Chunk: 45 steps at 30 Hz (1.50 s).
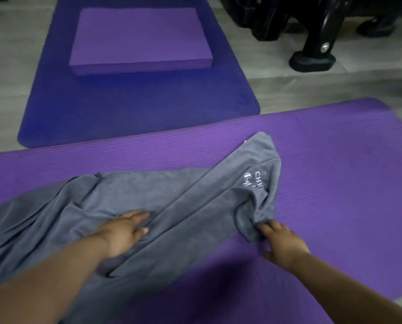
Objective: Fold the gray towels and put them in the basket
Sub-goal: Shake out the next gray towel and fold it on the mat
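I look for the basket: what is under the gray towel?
The gray towel lies on the purple mat, which shows beside it. Anything else beneath the cloth is covered.

One head cam, wide-angle, worn high, faces fwd & down; close over towel (pixel 148 190) on purple mat (pixel 335 183), floor (pixel 8 66) farther off at top.

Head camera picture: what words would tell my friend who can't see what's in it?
A crumpled gray towel lies on a purple mat; a person's left hand presses flat on it and the right hand pinches a bunched edge. Behind are a blue mat with a purple foam block on it, and a black machine.
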Tool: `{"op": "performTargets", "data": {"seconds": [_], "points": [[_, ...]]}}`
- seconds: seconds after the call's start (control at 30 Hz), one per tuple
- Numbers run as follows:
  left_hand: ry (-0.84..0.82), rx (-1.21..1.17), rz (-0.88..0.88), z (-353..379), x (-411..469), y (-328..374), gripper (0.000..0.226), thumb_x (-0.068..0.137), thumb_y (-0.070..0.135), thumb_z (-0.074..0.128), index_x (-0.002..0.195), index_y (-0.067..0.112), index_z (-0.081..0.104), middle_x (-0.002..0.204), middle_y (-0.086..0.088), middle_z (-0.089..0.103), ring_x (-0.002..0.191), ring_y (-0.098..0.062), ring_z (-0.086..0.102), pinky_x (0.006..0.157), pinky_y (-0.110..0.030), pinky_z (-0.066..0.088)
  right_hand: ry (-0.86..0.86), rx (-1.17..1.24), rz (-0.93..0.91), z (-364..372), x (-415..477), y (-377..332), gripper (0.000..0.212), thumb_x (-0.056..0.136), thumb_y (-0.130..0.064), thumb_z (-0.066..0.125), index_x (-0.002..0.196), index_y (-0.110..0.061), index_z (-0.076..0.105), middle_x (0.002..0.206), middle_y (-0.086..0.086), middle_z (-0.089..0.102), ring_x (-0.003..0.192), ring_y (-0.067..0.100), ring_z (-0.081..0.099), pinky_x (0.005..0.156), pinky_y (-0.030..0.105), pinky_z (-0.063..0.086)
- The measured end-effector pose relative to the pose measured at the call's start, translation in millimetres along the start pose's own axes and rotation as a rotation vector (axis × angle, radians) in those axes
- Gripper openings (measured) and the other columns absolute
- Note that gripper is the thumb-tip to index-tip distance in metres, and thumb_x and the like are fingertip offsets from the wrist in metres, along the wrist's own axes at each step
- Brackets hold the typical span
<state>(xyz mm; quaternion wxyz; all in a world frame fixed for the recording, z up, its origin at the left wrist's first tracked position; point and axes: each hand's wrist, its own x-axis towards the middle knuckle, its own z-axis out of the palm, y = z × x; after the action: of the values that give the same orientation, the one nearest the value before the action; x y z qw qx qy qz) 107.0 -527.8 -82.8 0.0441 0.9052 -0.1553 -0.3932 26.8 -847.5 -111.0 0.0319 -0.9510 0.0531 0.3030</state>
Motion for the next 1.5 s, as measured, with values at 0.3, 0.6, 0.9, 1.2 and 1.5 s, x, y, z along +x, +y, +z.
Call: {"op": "performTargets", "data": {"seconds": [0.3, 0.6, 0.9, 1.2, 1.5], "points": [[-0.044, 0.045, -0.036, 10, 29, 93, 0.061, 0.097, 0.040, 0.029, 0.146, 0.023, -0.004, 0.156, 0.004, 0.003, 0.143, -0.013, 0.011, 0.117, -0.024, 0.011, 0.103, 0.006, -0.087, -11, 24, 83, 0.028, 0.092, -0.018, 0.039, 0.116, -0.014, 0.053, 0.126, 0.007, 0.052, 0.113, 0.022, 0.055, 0.087, 0.028, 0.043], [-0.012, -0.072, -0.284, 32, 65, 159, 0.060, 0.096, 0.045, 0.029, 0.146, 0.027, 0.002, 0.156, 0.004, -0.004, 0.144, -0.016, 0.007, 0.116, -0.032, 0.012, 0.158, -0.112, -0.588, 23, 36, 67, 0.069, 0.012, -0.065, 0.071, 0.074, -0.035, 0.070, 0.084, -0.013, 0.070, 0.073, 0.007, 0.068, 0.070, 0.015, 0.051], [-0.270, -0.040, 0.006, 32, 55, 165, 0.046, 0.087, 0.058, 0.033, 0.097, 0.025, 0.063, 0.134, -0.009, 0.049, 0.118, -0.010, 0.048, 0.101, -0.020, 0.033, 0.184, -0.272, -0.523, 28, 18, 197, 0.017, 0.052, -0.032, 0.053, 0.065, -0.028, 0.064, 0.063, -0.009, 0.064, 0.061, 0.012, 0.062, 0.054, 0.013, 0.047], [0.269, -0.213, -0.107, -11, 97, 142, 0.046, 0.094, 0.010, 0.040, 0.139, 0.014, 0.034, 0.150, -0.005, 0.027, 0.136, -0.018, 0.033, 0.110, -0.020, 0.020, 0.215, 0.604, 0.133, -37, 58, 208, 0.035, 0.078, -0.029, 0.053, 0.107, -0.011, 0.061, 0.114, 0.017, 0.058, 0.105, 0.019, 0.054, 0.091, 0.029, 0.038], [0.225, -0.195, -0.377, -27, 124, 146, 0.050, 0.091, 0.022, 0.048, 0.139, 0.017, 0.033, 0.145, -0.011, 0.035, 0.130, -0.026, 0.042, 0.104, -0.033, 0.035, 0.098, 0.568, 0.317, -39, 103, 152, 0.038, 0.087, -0.025, 0.056, 0.119, -0.010, 0.043, 0.124, 0.015, 0.053, 0.113, 0.030, 0.054, 0.091, 0.035, 0.042]]}}
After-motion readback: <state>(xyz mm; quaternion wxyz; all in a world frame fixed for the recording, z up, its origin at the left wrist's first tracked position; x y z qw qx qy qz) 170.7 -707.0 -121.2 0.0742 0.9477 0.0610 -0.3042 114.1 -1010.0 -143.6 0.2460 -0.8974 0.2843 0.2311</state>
